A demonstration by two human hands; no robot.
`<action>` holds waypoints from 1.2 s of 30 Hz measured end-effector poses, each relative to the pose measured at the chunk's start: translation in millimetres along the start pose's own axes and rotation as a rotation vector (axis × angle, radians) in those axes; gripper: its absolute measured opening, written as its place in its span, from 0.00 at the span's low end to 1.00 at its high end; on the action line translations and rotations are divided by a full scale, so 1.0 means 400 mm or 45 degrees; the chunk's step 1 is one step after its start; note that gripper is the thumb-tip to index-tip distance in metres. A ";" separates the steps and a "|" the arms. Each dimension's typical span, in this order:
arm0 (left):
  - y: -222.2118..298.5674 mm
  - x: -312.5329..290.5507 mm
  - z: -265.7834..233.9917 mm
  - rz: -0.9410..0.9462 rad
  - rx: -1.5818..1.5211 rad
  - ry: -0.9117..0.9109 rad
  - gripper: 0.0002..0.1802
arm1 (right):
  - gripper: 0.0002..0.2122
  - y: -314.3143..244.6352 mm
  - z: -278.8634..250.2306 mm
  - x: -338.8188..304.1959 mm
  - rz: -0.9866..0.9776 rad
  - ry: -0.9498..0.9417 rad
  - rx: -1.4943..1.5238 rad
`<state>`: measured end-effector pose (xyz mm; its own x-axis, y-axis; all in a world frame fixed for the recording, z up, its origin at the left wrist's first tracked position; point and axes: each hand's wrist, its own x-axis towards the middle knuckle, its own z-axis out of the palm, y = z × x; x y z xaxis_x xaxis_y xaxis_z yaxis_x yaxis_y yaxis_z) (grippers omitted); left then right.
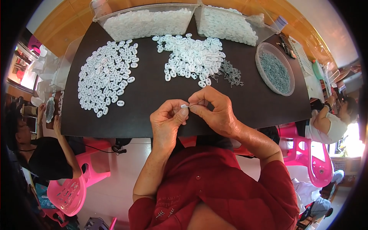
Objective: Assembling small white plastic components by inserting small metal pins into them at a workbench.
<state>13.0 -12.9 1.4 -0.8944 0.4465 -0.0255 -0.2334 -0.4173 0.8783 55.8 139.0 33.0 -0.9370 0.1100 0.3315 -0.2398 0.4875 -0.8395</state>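
Over the near edge of the dark table, my left hand (pixel 167 119) pinches a small white oval plastic piece (pixel 184 106) between thumb and forefinger. My right hand (pixel 215 111) meets it from the right, fingertips pressed together at the piece's end; whatever they pinch is too small to make out. Beyond my hands lies a heap of similar white oval pieces with holes (pixel 193 55). A small pile of thin grey pins or screws (pixel 232 73) touches its right side. On the left, many more white oval pieces (pixel 103 74) are spread out.
Two clear plastic bins (pixel 147 8) of white pieces line the table's back. At right stand a round clear tub (pixel 259 73) of grey pins and dark-handled pliers (pixel 286 46). People sit on both sides, near pink plastic chairs (pixel 69 195).
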 end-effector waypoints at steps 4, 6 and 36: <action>0.004 -0.005 0.003 0.016 0.139 0.026 0.06 | 0.06 -0.001 -0.001 0.000 0.025 -0.027 -0.011; 0.006 -0.008 0.003 0.034 0.228 0.038 0.06 | 0.06 -0.001 0.000 0.001 0.026 -0.030 -0.011; -0.001 -0.005 0.004 0.155 0.271 0.198 0.06 | 0.05 0.004 0.026 0.016 0.364 -0.086 0.469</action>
<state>15.5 -12.4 1.7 -0.9625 0.2700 0.0278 -0.0502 -0.2778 0.9593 46.7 131.5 29.4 -0.9901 0.1326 0.0461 -0.0322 0.1045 -0.9940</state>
